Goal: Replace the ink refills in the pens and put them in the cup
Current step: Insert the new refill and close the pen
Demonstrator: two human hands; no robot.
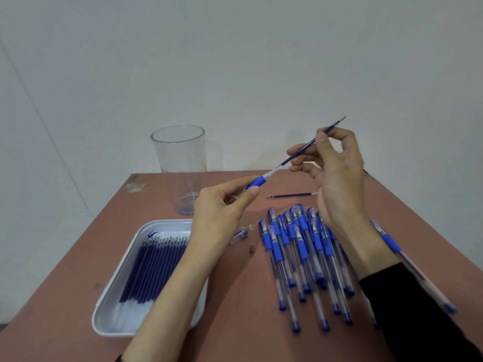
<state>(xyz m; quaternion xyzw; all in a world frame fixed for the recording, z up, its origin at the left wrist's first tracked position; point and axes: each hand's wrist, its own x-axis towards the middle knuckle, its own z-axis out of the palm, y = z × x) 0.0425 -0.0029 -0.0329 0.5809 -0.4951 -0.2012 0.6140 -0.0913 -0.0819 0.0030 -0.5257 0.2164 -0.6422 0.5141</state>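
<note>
Head view: refill (300, 152) partly in the pen barrel (257, 182).
My left hand (222, 212) grips the pen barrel, my right hand (337, 173) pinches the refill, which slants up-right along its axis; the cup (183, 158) stands nearer my left hand.

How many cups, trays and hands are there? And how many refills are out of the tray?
Cups: 1, the clear cup.
Trays: 1, the white tray.
Hands: 2, left hand on a pen, right hand.
Refills out of the tray: 2, held refill and loose refill.
Total: 6.
</note>
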